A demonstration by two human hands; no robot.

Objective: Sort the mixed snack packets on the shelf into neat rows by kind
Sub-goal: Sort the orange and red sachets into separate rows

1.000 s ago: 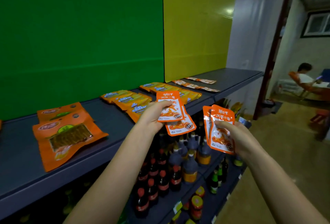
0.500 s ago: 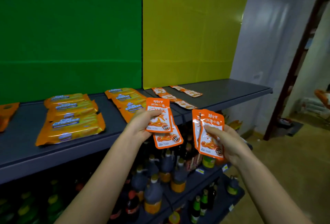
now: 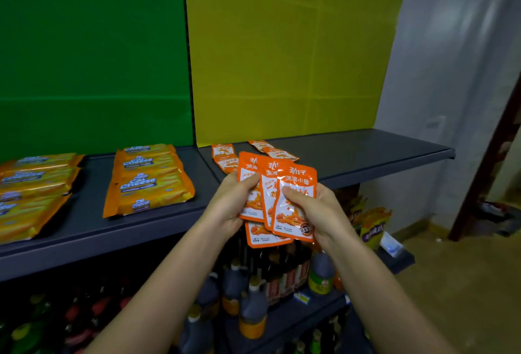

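Where left hand (image 3: pixel 228 208) and right hand (image 3: pixel 320 211) meet, both grip orange packets (image 3: pixel 296 180) fanned between them.

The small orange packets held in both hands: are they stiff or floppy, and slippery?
The orange packets are probably light and fairly stiff: fanned between left hand and right hand, their tops stand without drooping. The glossy film likely slips; one packet sits lower than the others.

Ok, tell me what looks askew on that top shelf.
The small orange packets lying on the shelf below the yellow panel sit at differing angles, in two loose pairs rather than a row. The cheese packets look tidily stacked.
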